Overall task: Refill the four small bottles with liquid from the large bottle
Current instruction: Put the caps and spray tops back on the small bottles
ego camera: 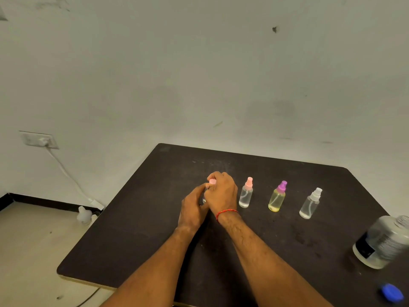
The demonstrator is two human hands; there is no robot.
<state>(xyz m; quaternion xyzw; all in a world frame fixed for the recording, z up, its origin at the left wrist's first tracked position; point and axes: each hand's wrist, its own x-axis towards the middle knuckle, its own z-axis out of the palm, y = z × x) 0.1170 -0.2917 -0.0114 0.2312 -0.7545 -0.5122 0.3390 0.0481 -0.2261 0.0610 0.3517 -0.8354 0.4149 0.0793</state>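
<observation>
Left grip: your left grip [192,209] wraps the body of the leftmost small bottle [213,181] and braces it upright on the surface [143,240], so that it cannot spin or tip.
Right grip: your right grip [222,191] closes from above on that bottle's pink spray head. The fingers curl round it, which suits a twist.
Direction of twist: loosening or tightening, I cannot tell.
Bottle in hand: it stands at the left end of the row, mostly hidden by your fingers, so its level cannot be read.
Waiting row: the pink-topped bottle [245,196], purple-topped bottle [276,199] and white-topped bottle [309,204] stand upright to the right. They are spaced apart with heads on, and each can be reached alone.
Large bottle: the large bottle [382,242] stands at the right edge, well apart from the row, with its neck apparently open.
Blue cap: the blue cap [390,293] lies near it on the surface, likely set aside for pouring.
Risk: a loose hold below lets the small bottle turn with the head.
</observation>
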